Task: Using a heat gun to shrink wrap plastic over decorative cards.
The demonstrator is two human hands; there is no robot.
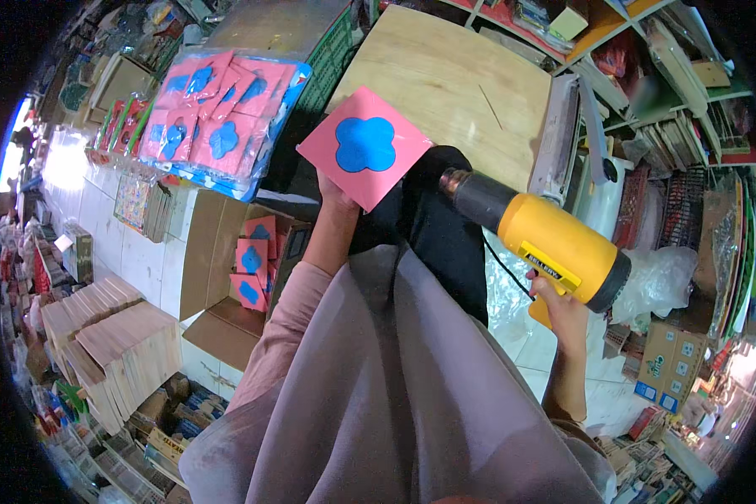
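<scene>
A square pink board with a blue four-lobed shape on it rests in my left hand, turned corner-up. A glossy clear film seems to cover it. The fingers of that hand are mostly hidden beneath the board. My right hand grips the handle of a yellow and black Sellery heat gun. Its metal nozzle points left, just right of the board's right corner and apart from it. A black cord runs beside the handle.
A blue-edged tray at upper left bears several film-wrapped pink boards. An open cardboard box below holds more. A low wooden table stands ahead, with a long sealer-like device at its right. Stacked wooden pieces stand left.
</scene>
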